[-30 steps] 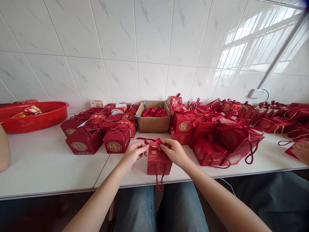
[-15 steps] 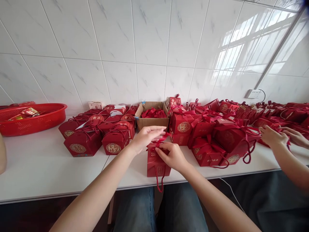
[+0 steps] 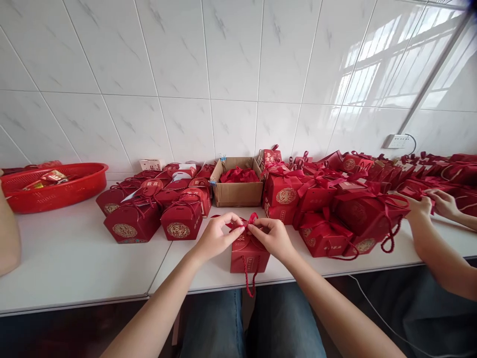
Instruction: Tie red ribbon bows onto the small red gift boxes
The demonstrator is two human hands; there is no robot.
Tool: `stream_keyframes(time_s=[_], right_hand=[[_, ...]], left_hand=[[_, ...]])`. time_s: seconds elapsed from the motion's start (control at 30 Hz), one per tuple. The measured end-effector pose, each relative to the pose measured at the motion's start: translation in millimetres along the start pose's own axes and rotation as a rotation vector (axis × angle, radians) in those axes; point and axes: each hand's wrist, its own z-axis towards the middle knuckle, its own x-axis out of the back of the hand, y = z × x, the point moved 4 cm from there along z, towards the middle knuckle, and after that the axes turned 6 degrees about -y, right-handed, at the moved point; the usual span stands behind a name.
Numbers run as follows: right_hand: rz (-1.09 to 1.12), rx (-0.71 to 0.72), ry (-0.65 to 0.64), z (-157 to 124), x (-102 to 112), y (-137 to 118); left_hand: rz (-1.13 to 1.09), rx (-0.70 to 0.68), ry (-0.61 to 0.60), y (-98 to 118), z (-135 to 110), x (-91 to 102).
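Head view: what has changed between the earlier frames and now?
The left hand, raised over the ribbon half a second ago, has come down and pinches it beside the right hand. A co-worker's hands have come in from the right edge. The gift box, cardboard box and red basket stayed put.

A red box (image 3: 249, 251) stands upright on the table (image 3: 93, 271), glossy ribbon (image 3: 253, 218) looped atop it.

Worn: jeans (image 3: 285, 320), mid-blue denim, paler along the thighs, darker at the sides; lengthwise seam (image 3: 236, 318) on the left leg's inner side. Bare: left hand (image 3: 217, 237), right hand (image 3: 275, 239), slender-fingered; left forearm (image 3: 160, 303) and right forearm (image 3: 335, 303), uncovered as far as visible, slim, narrowing to the wrists
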Motion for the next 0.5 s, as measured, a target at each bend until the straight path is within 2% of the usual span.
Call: stream_keyframes(time_s=[0.2,0.37,0.5], right_hand=[[-0.005,0.025,0.006,-0.5,-1.2,1.7],[0.011,0.036,-0.033,-0.4,1.3,0.3],[0.041,0.036,-0.014,0.0,3.1,-0.9]], left_hand=[[-0.075,0.042,-0.028,-1.9,4.5,-5.6],[-0.091,0.029,0.027,-6.6,6.4,-7.6],[-0.102,0.000,0.073,-8.8,5.1,-10.0]])
